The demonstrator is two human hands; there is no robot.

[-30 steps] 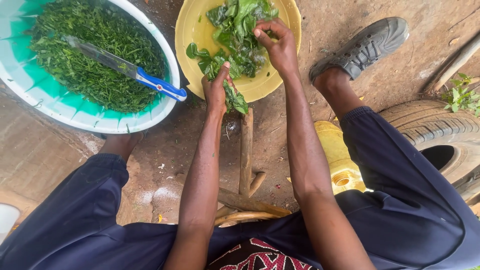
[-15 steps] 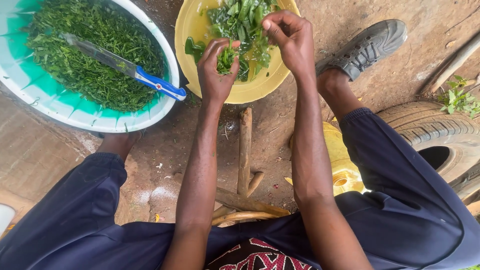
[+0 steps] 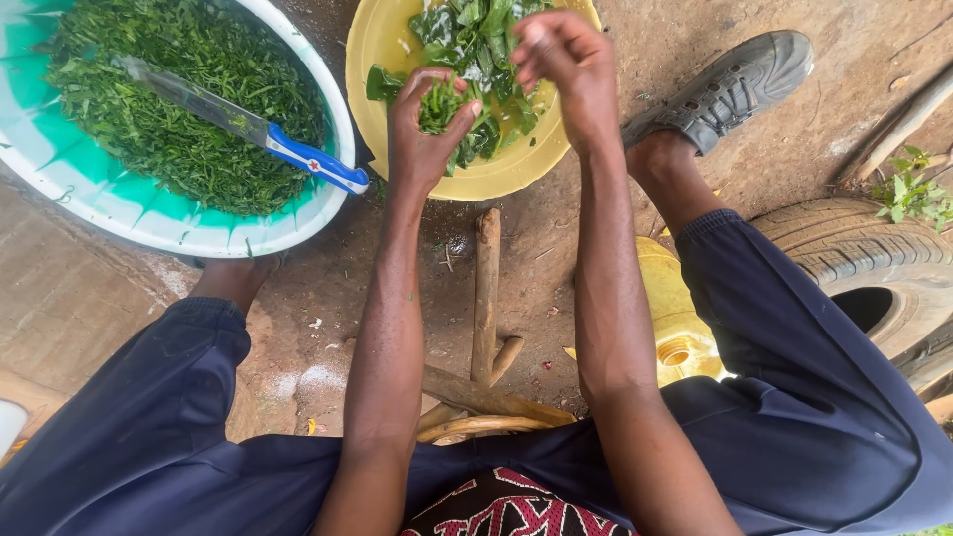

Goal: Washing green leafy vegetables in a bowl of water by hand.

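The left grip (image 3: 427,124) is closed around a bunch of leaves (image 3: 442,104) above the near part of the round bowl (image 3: 382,45), which sits on the ground. The right grip (image 3: 566,65) hovers just right of the left one, over the whole leaves (image 3: 476,30) lying in that bowl. Left of both grips sits the large basin (image 3: 119,213), filled with chopped greens (image 3: 149,109); a knife (image 3: 248,129) lies on top of them, handle toward the left grip. Right of the right grip is a shoe (image 3: 730,84), and nearer the person a tyre (image 3: 854,258). Below the grips lie sticks (image 3: 484,298) and a jerrycan (image 3: 675,318).
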